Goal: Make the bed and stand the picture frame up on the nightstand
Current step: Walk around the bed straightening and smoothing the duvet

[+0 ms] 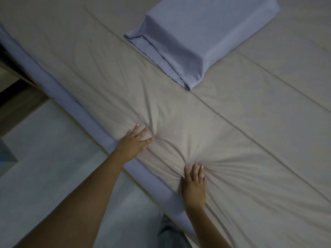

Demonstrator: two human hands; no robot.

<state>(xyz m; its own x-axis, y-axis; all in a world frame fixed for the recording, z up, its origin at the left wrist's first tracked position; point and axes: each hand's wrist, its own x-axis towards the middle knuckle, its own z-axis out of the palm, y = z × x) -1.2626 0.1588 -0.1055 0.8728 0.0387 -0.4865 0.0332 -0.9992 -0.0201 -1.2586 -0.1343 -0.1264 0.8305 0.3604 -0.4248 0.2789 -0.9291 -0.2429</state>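
A beige sheet (223,122) covers the bed, with long fold creases running across it. My left hand (133,143) lies flat on the sheet near the bed's edge, fingers spread, and wrinkles fan out from its fingertips. My right hand (194,185) presses flat on the sheet a little further along the same edge, with creases radiating from it too. A blue pillow (200,33) lies on the sheet beyond both hands. The blue side of the mattress (59,90) shows below the beige sheet. No picture frame is in view.
Pale floor (44,167) lies beside the bed on the left. A dark wooden piece of furniture (16,97) stands at the far left edge, and a bluish object (6,154) sits on the floor below it. My trouser leg (170,233) shows at the bottom.
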